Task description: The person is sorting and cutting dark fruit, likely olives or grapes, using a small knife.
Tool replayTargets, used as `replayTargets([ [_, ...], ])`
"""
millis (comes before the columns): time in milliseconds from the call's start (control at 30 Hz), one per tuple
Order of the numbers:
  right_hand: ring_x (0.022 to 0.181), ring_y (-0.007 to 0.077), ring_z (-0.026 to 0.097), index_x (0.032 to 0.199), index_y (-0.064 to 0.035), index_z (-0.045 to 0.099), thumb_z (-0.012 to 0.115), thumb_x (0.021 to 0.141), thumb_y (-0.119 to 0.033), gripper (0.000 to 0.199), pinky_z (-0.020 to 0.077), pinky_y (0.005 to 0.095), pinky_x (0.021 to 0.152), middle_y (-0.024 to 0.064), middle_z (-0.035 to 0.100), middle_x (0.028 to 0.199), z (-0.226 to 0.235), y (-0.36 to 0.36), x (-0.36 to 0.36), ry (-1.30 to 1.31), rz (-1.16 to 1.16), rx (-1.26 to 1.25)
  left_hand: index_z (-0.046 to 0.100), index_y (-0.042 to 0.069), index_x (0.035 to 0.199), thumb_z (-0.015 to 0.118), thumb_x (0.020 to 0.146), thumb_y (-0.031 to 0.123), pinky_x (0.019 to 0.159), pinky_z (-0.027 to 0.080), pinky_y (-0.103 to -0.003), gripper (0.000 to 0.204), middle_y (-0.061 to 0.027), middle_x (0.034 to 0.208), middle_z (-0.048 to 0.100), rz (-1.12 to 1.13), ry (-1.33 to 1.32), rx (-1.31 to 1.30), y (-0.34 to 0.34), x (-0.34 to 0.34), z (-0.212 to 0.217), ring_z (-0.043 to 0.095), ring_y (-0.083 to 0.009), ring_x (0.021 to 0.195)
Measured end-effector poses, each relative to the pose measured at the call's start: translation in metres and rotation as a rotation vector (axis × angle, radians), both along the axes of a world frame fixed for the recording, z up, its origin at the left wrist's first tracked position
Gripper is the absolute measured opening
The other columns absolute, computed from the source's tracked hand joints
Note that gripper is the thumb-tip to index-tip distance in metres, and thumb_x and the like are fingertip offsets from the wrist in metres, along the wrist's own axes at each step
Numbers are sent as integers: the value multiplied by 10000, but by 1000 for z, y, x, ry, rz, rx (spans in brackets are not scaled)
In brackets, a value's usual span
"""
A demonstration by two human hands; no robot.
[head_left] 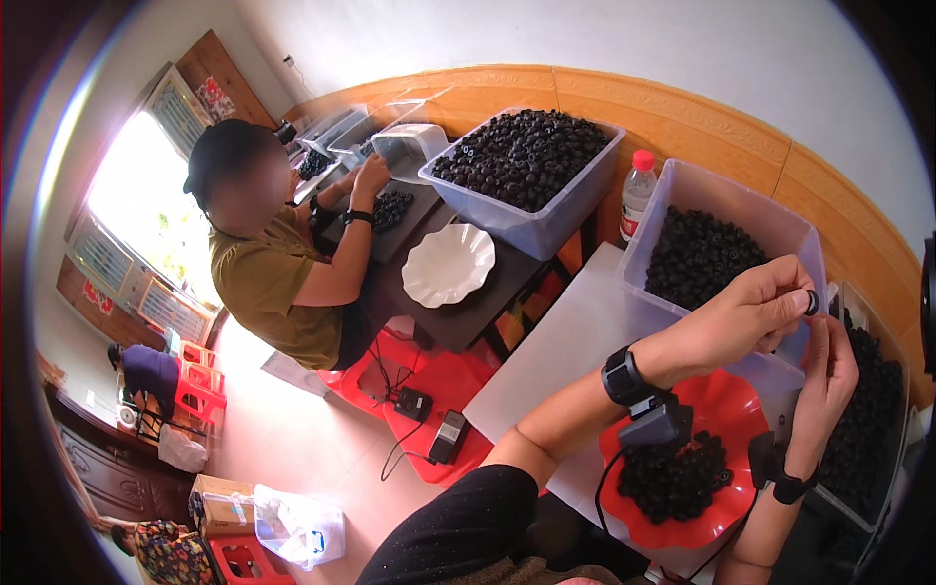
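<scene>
My left hand (760,307) is closed, with a small black ring-shaped part (812,302) at its thumb and fingertips. From below, my right hand (827,369) meets it, its fingers pinched at the same part. Both hands are raised over the edge of a translucent bin (651,216) holding many black ring-shaped parts (702,255). Below my wrists is a red scalloped plate (634,526), with a pile of similar black parts (673,478) on it. Each wrist carries a dark strap with a small device.
Another bin of black parts (858,429) stands at right. A bottle with a red cap (636,195) stands by the wall. Leftward are a heaped bin (575,229), a white scalloped plate (448,265) and a co-worker (283,263) handling parts. Red stools (458,390) hold cables and devices.
</scene>
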State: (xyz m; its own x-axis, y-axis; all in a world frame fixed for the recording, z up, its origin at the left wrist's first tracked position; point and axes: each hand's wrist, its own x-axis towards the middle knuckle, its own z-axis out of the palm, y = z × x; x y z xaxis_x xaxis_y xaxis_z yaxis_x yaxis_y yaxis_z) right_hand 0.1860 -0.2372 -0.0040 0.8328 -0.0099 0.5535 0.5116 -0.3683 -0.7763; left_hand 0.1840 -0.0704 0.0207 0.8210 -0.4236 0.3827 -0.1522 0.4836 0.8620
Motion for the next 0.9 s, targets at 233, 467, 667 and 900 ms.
replayTargets([
  [233, 630, 8, 371, 1013, -26, 586, 546, 945, -212, 203, 270, 175, 552, -65, 503, 774, -4, -2, -10, 150, 208, 261, 456, 80, 943, 468, 984, 276, 512, 283, -188, 201, 56, 700, 394, 20, 23, -6, -4, 6, -11, 319, -29, 590],
  [467, 990, 112, 527, 1229, 6, 527, 571, 927, -256, 402, 389, 248, 866, 44, 584, 1107, -6, -10, -2, 136, 301, 347, 477, 83, 947, 475, 981, 292, 508, 276, -187, 212, 64, 704, 391, -115, 28, 58, -3, 3, 3, 308, -25, 591],
  [667, 731, 26, 452, 1194, -14, 527, 554, 926, -252, 359, 318, 175, 604, -14, 550, 931, 9, 2, -13, 109, 375, 405, 503, 84, 968, 485, 978, 279, 508, 271, -181, 196, 79, 725, 413, -156, 57, 52, -5, -2, 0, 317, -10, 599],
  [900, 447, -5, 269, 1061, -52, 567, 548, 921, -175, 187, 169, 178, 402, -79, 377, 581, 9, -5, -19, 355, 496, 658, 532, 97, 993, 483, 976, 232, 508, 254, -156, 145, 86, 756, 457, -254, 182, 70, -6, -4, 2, 354, 13, 626],
])
